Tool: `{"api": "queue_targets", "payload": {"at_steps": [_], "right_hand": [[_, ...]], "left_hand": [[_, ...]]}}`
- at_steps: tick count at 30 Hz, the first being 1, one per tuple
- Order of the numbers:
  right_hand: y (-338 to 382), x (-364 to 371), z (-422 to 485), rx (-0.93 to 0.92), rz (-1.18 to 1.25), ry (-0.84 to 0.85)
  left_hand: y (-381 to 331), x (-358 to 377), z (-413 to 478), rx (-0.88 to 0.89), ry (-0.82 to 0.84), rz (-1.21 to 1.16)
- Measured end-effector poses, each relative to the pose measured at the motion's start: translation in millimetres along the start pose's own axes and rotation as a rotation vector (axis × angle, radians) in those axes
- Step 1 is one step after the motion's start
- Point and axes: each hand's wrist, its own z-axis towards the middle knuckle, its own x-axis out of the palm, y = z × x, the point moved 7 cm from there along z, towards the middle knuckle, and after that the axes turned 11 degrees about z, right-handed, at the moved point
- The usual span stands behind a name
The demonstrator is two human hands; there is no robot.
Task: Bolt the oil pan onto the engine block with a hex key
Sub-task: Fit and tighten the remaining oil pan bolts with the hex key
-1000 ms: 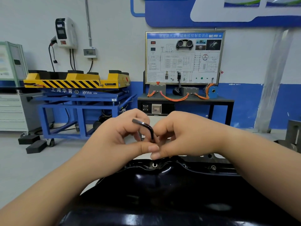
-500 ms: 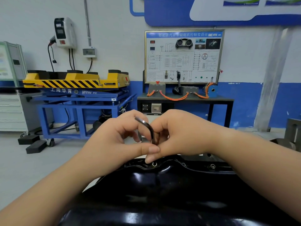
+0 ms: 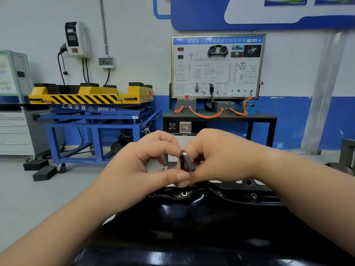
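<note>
The glossy black oil pan (image 3: 201, 223) fills the lower middle of the head view, its far flange carrying a bolt (image 3: 184, 193) at the centre and another bolt (image 3: 253, 196) to the right. Both hands meet just above the centre bolt. My left hand (image 3: 138, 169) pinches the lower shaft of the dark hex key (image 3: 184, 160) with its thumb tip. My right hand (image 3: 221, 158) curls its fingers round the key from the right. The key's tip is hidden behind the fingers. A grey part of the engine block (image 3: 249, 182) shows behind the flange.
A blue lift trolley (image 3: 96, 120) with a yellow striped top stands at the back left. A black bench (image 3: 219, 120) with a wiring training board is behind the hands. Grey drawers (image 3: 13, 131) are at far left, a grey metal bracket (image 3: 347, 150) at far right.
The hex key's short arm has swung round from pointing left to pointing towards me. Both hands stayed over the centre bolt, fingers shifting slightly.
</note>
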Motion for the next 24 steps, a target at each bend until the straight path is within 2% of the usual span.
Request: {"api": "queue_targets", "payload": {"at_steps": [10,17,24], "right_hand": [[3.8,3.4,2.1,-0.025,-0.176,-0.03],[-1.3,4.0,-5.0,0.045,0.087,0.107],[-4.4,-0.3,-2.0,0.051,0.079,0.013]], "left_hand": [[3.7,0.7,3.5,-0.03,-0.016,0.007],[0.9,3.2,1.7,-0.004,0.044,0.065],[-3.0,3.1,1.2,0.037,0.051,-0.027]]}}
